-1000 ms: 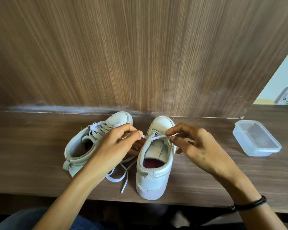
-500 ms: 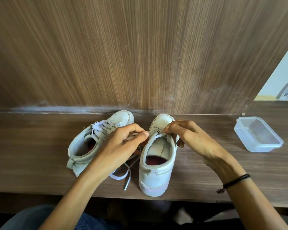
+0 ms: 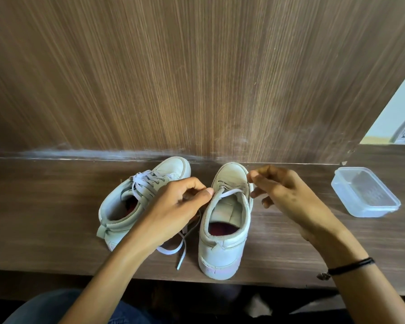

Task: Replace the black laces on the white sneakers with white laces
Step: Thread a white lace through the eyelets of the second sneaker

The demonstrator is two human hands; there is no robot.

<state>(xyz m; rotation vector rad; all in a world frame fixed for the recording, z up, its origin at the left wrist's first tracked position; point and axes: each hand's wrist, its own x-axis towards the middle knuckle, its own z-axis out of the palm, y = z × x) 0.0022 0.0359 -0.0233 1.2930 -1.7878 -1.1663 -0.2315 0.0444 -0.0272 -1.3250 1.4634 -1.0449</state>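
White flat lace (image 3: 229,192) crosses the top eyelets of the white leather sneaker (image 3: 222,251), which stands mid-desk on the brown wooden desk (image 3: 45,218), toe at 12 o'clock. Left hand (image 3: 173,206), at 9 o'clock, pinches the lace. The right hand (image 3: 288,195), at 2 o'clock, has curled fingers; its grip is indiscernible. The second white sneaker (image 3: 117,206), laced, lies further toward 9 o'clock, and a clear plastic box (image 3: 365,192) at 3 o'clock.

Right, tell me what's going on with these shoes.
A person is threading laces at a brown wooden table. The left white sneaker is laced in white. On the right white sneaker, the left hand pinches a flat white lace crossing above the tongue; loose lace ends lie between the shoes. The right hand is curled at the shoe's right edge; whether it holds lace is unclear.
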